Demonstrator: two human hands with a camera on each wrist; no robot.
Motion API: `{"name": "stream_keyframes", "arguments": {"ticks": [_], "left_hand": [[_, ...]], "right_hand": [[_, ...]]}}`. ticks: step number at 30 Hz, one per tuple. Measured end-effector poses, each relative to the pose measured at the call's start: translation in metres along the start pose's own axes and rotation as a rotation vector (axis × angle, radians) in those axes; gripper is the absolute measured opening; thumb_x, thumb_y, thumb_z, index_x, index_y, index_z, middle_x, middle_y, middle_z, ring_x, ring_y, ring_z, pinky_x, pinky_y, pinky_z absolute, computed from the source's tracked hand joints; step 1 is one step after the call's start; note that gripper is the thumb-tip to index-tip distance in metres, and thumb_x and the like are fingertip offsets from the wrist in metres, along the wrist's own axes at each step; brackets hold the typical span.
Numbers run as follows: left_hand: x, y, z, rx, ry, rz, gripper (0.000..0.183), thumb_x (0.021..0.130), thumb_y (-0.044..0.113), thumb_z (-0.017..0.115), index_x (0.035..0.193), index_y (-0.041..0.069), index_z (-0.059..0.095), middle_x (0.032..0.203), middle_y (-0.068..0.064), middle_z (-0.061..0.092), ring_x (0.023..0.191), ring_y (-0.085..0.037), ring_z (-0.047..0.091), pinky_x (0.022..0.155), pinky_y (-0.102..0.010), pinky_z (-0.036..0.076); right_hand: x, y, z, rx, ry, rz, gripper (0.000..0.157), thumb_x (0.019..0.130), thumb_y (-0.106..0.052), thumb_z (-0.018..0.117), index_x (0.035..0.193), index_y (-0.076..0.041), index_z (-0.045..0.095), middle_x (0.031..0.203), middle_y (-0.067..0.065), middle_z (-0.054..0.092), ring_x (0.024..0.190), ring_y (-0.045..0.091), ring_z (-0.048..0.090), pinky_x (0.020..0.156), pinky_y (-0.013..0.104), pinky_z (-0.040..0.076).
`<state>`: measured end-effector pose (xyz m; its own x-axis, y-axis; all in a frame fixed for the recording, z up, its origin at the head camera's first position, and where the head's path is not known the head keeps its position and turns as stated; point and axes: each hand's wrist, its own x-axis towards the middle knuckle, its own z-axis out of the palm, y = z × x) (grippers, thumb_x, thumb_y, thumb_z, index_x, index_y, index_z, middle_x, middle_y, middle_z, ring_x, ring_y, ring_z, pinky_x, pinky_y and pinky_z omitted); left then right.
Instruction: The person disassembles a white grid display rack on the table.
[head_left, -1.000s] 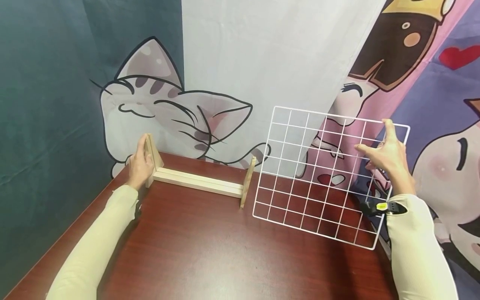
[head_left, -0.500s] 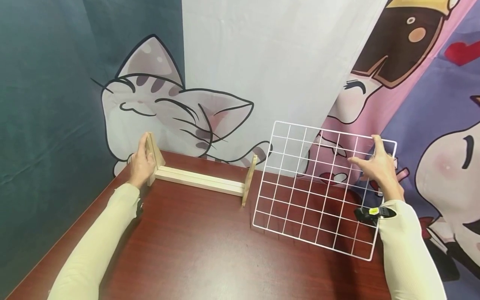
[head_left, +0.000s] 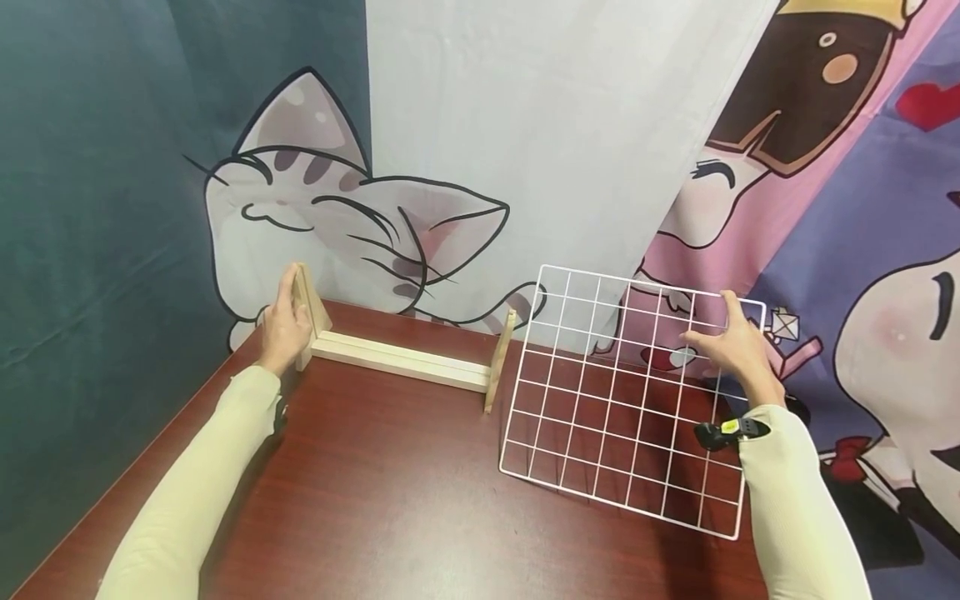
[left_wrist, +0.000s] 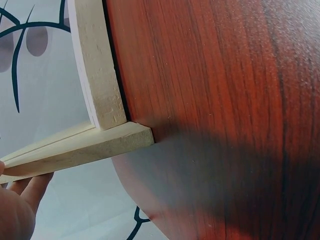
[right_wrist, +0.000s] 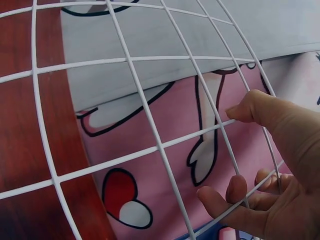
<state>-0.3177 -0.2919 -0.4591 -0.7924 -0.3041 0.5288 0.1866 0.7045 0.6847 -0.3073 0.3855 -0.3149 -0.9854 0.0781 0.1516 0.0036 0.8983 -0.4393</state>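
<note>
A low wooden stand rests on the table: a pale crossbar [head_left: 405,367] joins an end piece [head_left: 308,300] on the left to a second upright end piece [head_left: 500,360] on the right. My left hand [head_left: 282,335] grips the left end piece, fingers along its outer side. The left wrist view shows the crossbar [left_wrist: 100,65] meeting that end piece [left_wrist: 95,147]. In my right hand [head_left: 738,350] is a white wire grid panel [head_left: 624,506], held tilted near its top right corner. Fingers curl through the grid's openings [right_wrist: 160,146] in the right wrist view.
The dark red-brown wooden table [head_left: 360,500] extends toward me. Behind it hang printed curtains, one with a cartoon cat [head_left: 315,192], another pink and purple [head_left: 795,217]. A dark watch-like band [head_left: 731,433] is on the right wrist.
My right hand has brought the wire grid panel lower and slightly to the left, toward the table. The left hand and wooden stand look nearly unmoved.
</note>
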Motion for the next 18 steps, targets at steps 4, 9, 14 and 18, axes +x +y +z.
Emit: {"name": "stream_keyframes", "arguments": {"ticks": [4,9,14,18], "left_hand": [[0.0,0.001,-0.001,-0.003,-0.001,-0.007,0.075,0.093,-0.006,0.049,0.157,0.027,0.027,0.126,-0.041,0.057,0.074,-0.048,0.06,0.061,-0.055,0.044],[0.002,0.001,0.0,-0.018,-0.016,-0.022,0.076,0.093,-0.006,0.048,0.157,0.029,0.025,0.133,-0.039,0.054,0.089,-0.056,0.063,0.068,-0.062,0.047],[0.002,0.002,0.001,-0.029,-0.025,-0.028,0.076,0.094,-0.005,0.047,0.157,0.029,0.025,0.136,-0.038,0.052,0.095,-0.059,0.062,0.071,-0.064,0.047],[0.001,0.002,0.0,-0.028,-0.014,-0.025,0.076,0.094,-0.006,0.047,0.157,0.029,0.026,0.136,-0.038,0.053,0.094,-0.059,0.063,0.071,-0.064,0.047]], "right_hand": [[0.005,0.005,0.006,0.052,-0.015,0.015,0.103,0.086,-0.041,0.074,0.16,-0.015,0.007,0.138,0.05,0.036,0.126,0.069,0.03,0.079,0.062,0.054],[0.006,0.015,0.015,0.198,-0.065,0.058,0.104,0.086,-0.032,0.075,0.16,-0.018,0.004,0.138,0.051,0.032,0.086,0.057,0.064,0.05,0.047,0.056],[0.007,0.026,0.023,0.273,-0.121,0.089,0.104,0.085,-0.026,0.075,0.16,-0.018,0.003,0.125,0.049,0.043,0.054,0.024,0.066,0.052,0.048,0.057],[0.011,0.03,0.032,0.274,-0.155,0.087,0.107,0.084,-0.025,0.077,0.16,-0.017,0.002,0.129,0.049,0.04,0.057,0.023,0.067,0.054,0.048,0.058]]}}
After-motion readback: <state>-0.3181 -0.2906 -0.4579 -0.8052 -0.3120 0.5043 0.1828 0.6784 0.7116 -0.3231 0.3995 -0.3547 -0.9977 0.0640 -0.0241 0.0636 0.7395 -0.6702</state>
